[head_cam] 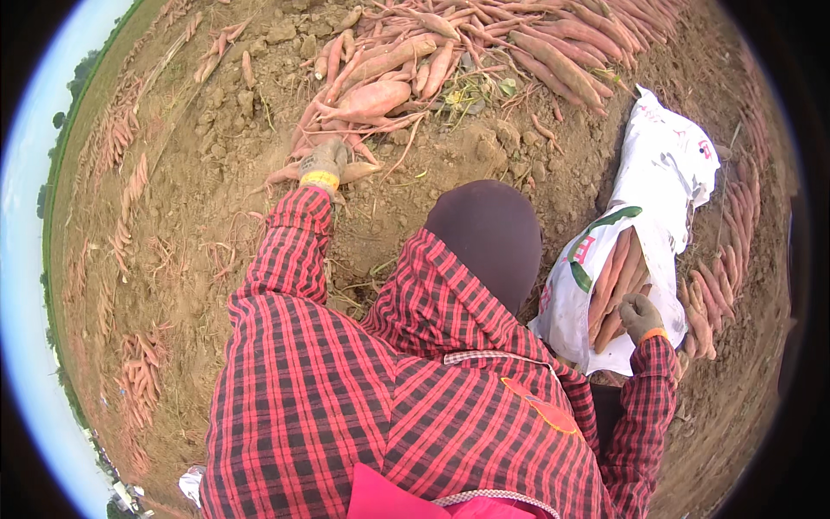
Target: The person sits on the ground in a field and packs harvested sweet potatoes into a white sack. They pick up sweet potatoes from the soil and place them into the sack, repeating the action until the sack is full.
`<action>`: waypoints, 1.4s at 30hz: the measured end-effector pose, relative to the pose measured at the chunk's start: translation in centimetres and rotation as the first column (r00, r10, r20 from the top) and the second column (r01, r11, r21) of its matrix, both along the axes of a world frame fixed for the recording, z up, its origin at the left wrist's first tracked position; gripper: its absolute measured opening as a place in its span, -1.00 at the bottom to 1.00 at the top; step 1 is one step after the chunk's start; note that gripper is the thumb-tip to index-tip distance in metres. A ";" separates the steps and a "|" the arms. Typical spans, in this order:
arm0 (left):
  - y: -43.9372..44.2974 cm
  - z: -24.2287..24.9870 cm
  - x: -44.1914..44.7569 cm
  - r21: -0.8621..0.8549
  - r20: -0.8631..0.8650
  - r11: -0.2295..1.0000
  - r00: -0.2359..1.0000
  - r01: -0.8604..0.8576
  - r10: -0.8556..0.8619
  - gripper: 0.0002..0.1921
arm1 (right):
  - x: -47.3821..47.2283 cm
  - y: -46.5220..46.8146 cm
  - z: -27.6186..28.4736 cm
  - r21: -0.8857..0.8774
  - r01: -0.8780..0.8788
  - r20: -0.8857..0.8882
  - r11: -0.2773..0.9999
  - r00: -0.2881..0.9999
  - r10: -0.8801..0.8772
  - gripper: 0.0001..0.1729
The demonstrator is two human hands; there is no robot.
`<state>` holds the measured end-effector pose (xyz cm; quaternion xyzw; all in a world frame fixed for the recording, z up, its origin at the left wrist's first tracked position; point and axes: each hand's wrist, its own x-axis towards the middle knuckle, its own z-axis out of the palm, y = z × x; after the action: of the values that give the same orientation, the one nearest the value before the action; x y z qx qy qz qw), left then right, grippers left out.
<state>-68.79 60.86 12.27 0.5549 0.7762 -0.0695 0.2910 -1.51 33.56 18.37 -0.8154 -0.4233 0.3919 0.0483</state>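
Note:
My left hand (pixel 324 160), in a grey glove with a yellow cuff, reaches into the near edge of a heap of sweet potatoes (pixel 376 98). Its fingers point away from me and are hidden, so its grip cannot be made out; one sweet potato (pixel 358 171) lies just right of it. At the right, a white plastic sack (pixel 661 175) with red and green print lies on the soil. Sweet potatoes (pixel 613 282) show through its near opening. My right hand (pixel 640 316), gloved with an orange cuff, is closed at the rim of that opening, apparently pinching the sack.
My dark-clothed knee (pixel 486 240) is between both hands. More sweet potatoes (pixel 716 285) lie in a row beyond the sack, and others (pixel 139 376) lie in piles at the left. Dry soil with clods (pixel 499 143) and cut vines (pixel 460 97) lies ahead.

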 end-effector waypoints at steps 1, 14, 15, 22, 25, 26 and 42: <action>-0.4 -0.2 0.1 0.005 -0.029 0.999 0.999 0.034 -0.034 -0.35 | 0.4 0.1 -0.4 -0.003 0.032 0.022 0.999 0.999 -0.032 -0.55; -3.5 -5.7 2.3 0.140 -0.236 0.917 0.912 0.372 -0.334 -0.40 | -0.2 -1.1 0.6 0.020 0.029 -0.035 0.999 0.999 -0.029 -0.67; -3.6 -4.6 1.6 0.274 -0.202 0.892 0.928 0.361 -0.313 -0.42 | 0.1 -1.1 0.7 0.028 0.035 -0.041 0.999 0.999 -0.034 -0.69; -2.6 4.3 -1.7 0.615 0.731 0.458 0.682 -0.642 -0.026 -0.54 | 1.3 0.6 0.2 0.150 0.060 -0.063 0.987 0.997 -0.051 -0.69; -0.7 7.4 -2.5 0.392 0.920 0.391 0.366 -0.833 -0.144 -0.53 | 1.0 1.3 0.3 0.172 0.025 -0.015 0.985 1.000 -0.023 -0.64; -0.1 7.7 -2.3 0.250 0.966 0.419 0.194 -0.873 -0.172 -0.52 | 0.8 1.4 0.5 0.176 0.012 0.002 0.984 1.000 -0.012 -0.63; 2.6 8.0 15.9 -0.422 0.906 0.736 -0.267 -0.529 0.328 -0.49 | -6.5 3.6 5.7 0.567 0.117 -0.081 0.816 0.993 -0.086 -0.62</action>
<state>-52.86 63.49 20.24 0.1271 0.4621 0.5116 0.7131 -7.99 37.15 24.03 -0.7746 -0.4756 0.2653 0.3216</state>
